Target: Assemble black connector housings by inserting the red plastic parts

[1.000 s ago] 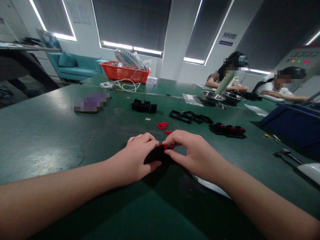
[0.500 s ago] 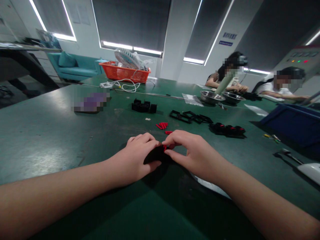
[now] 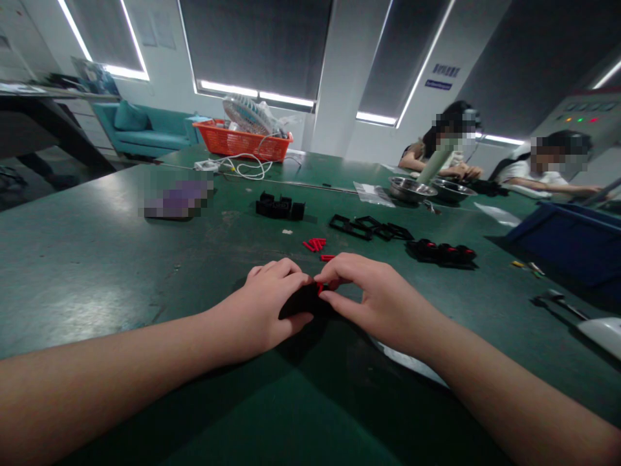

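My left hand [image 3: 274, 301] is closed around a dark black part [image 3: 305, 301], mostly covered by the fingers and shadow. Thumb and forefinger of my right hand [image 3: 363, 288] pinch a small red piece [image 3: 320, 287] against the right end of that black part. Just beyond my fingers lies a red stick-like piece [image 3: 327, 257], with a small pile of red pieces [image 3: 315, 244] behind it. Farther off are a black block-shaped part [image 3: 280, 207], several black open frames [image 3: 371, 226] and a row of black parts with red centres [image 3: 441, 252].
A blue bin [image 3: 572, 246] stands at the right, near a white-handled tool [image 3: 601, 336]. Metal bowls [image 3: 412, 189] and a plastic bag [image 3: 373, 193] lie farther back, close to two seated people. An orange basket [image 3: 242, 139] and white cable [image 3: 247, 167] are at the far edge.
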Demonstrator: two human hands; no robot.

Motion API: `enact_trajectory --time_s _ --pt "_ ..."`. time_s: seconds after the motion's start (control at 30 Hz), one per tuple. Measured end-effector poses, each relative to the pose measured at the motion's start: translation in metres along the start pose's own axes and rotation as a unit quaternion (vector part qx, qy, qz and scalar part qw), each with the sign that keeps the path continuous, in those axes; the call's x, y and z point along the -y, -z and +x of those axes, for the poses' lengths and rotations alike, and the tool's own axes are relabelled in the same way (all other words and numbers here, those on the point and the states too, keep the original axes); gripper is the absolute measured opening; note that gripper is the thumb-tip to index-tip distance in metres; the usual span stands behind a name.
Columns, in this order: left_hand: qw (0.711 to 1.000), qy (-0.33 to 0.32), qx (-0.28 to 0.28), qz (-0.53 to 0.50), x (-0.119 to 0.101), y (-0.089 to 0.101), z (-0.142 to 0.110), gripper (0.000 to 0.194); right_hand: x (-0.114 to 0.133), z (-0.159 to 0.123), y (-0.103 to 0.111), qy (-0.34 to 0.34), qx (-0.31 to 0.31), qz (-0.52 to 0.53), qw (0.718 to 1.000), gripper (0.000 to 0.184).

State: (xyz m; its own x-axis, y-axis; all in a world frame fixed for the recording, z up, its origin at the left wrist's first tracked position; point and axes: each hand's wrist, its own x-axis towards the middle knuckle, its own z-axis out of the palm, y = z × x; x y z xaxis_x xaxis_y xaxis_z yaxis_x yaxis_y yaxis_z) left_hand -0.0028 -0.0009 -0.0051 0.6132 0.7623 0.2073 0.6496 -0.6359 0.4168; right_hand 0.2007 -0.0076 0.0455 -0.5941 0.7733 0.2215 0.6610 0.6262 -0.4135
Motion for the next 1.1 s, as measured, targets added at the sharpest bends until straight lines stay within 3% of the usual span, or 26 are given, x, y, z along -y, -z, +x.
enact_trajectory --time_s 1.1 --pt "1.000 -0.001 -0.004 0.005 -0.0001 -0.0002 -0.0007 0.024 0.0004 -0.0001 0.0001 -0.002 0.005 -0.006 1.000 0.009"
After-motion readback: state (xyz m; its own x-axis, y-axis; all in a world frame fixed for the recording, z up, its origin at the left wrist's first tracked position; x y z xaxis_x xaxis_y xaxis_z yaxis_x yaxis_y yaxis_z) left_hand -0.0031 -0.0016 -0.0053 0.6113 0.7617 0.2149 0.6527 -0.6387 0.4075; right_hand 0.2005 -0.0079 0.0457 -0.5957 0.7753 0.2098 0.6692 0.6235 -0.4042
